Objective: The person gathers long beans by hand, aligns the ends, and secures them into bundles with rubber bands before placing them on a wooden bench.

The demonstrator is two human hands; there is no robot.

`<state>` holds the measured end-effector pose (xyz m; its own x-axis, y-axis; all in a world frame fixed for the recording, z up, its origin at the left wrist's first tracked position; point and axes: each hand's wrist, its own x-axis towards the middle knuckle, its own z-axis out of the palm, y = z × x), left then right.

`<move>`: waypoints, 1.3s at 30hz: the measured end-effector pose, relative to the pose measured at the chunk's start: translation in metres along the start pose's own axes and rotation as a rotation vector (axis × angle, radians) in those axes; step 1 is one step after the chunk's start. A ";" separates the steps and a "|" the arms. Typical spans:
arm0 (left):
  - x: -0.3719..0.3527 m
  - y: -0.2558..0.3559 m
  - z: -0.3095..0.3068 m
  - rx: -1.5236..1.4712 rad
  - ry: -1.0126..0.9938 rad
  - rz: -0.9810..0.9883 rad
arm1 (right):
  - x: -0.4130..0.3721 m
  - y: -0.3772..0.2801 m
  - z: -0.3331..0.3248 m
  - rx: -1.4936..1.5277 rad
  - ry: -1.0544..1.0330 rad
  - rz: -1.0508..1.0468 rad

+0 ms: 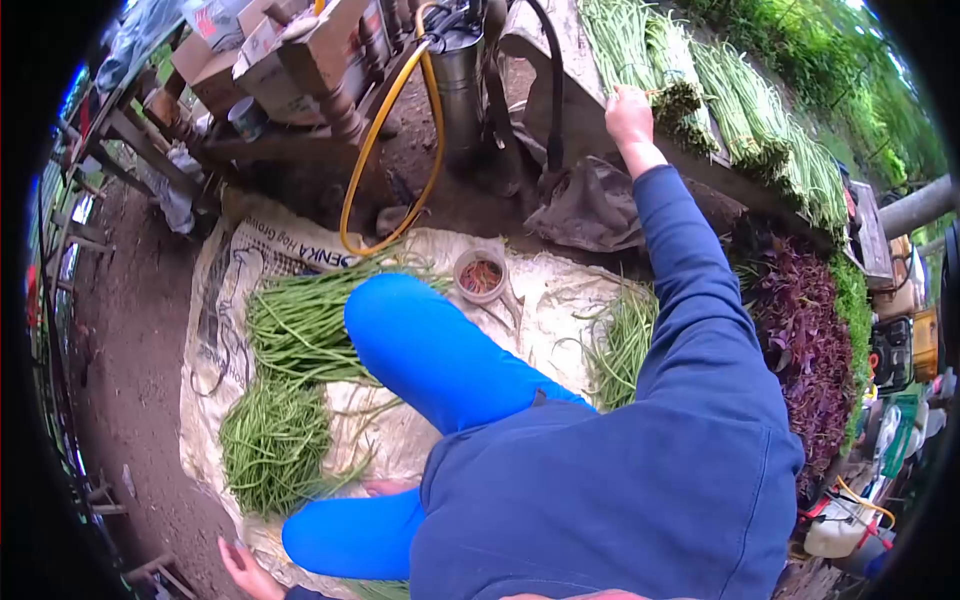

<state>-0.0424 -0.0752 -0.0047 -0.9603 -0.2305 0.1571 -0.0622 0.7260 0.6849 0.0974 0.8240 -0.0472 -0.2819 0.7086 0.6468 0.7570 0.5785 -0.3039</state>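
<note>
One tub point(484, 298) holds reddish strands point(481, 277) near green beans point(300, 325).

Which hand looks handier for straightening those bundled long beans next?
Probably the right hand: it is at the long bean bundles, while the left hand is far from them, near the loose bean pile.

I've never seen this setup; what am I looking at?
No machine here: these are a person's bare hands, seen in one picture from a camera worn on the head, looking forward and down. The right hand, at the top, reaches to a bundle of long green beans on a wooden bench; I can't tell whether its grip is closed on them. The left hand, bottom left, is open and looks empty. On the pale sacking lie more green beans, with a small tub of reddish strands.
</note>
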 end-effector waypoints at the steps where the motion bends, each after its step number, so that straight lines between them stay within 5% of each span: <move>1: 0.027 -0.016 0.006 -0.115 -0.080 -0.007 | 0.017 0.010 0.016 -0.059 -0.050 -0.002; 2: 0.039 -0.010 0.017 -0.120 -0.071 -0.004 | 0.035 0.001 0.015 -0.146 -0.275 0.153; 3: 0.049 0.006 0.030 -0.139 -0.127 0.064 | 0.046 -0.001 0.017 -0.135 -0.272 0.150; 5: 0.059 0.028 0.052 -0.150 -0.170 0.133 | 0.061 -0.003 0.024 -0.506 -0.518 -0.064; 10: 0.056 0.024 0.096 -0.245 -0.308 0.001 | 0.097 -0.007 0.044 -0.448 -0.652 0.092; 12: 0.052 0.008 0.105 -0.262 -0.314 -0.050 | 0.108 -0.014 0.048 -0.495 -0.746 0.380; 15: 0.046 -0.029 0.113 -0.259 -0.308 -0.085 | 0.132 0.041 0.114 -0.539 -0.863 0.320; 17: 0.043 -0.029 0.109 -0.177 -0.298 -0.349 | 0.131 0.039 0.115 -0.497 -0.737 0.384; 20: 0.052 -0.051 0.110 -0.224 -0.283 -0.305 | 0.131 0.016 0.086 -0.471 -0.926 0.118; 27: 0.065 -0.075 0.120 -0.197 -0.354 -0.244 | 0.119 0.032 0.067 -0.307 -0.862 0.134; 29: 0.061 -0.067 0.118 -0.227 -0.356 -0.275 | 0.117 0.029 0.053 -0.218 -0.840 0.131; 31: 0.049 -0.041 0.109 -0.186 -0.355 -0.380 | 0.112 0.037 0.052 0.351 -0.671 0.529; 35: 0.046 -0.053 0.095 -0.361 -0.332 -0.548 | 0.130 0.035 0.025 0.754 -0.634 0.882; 37: 0.046 -0.058 0.089 -0.464 -0.341 -0.561 | 0.175 0.033 0.018 0.993 -0.889 1.131; 39: 0.047 -0.066 0.083 -0.579 -0.336 -0.572 | 0.205 0.008 -0.003 1.157 -0.615 0.977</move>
<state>-0.1063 -0.0797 -0.1013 -0.8591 -0.1888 -0.4757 -0.4980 0.0938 0.8621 0.0474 0.9724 0.0852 -0.3820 0.8472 -0.3692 0.0386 -0.3846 -0.9223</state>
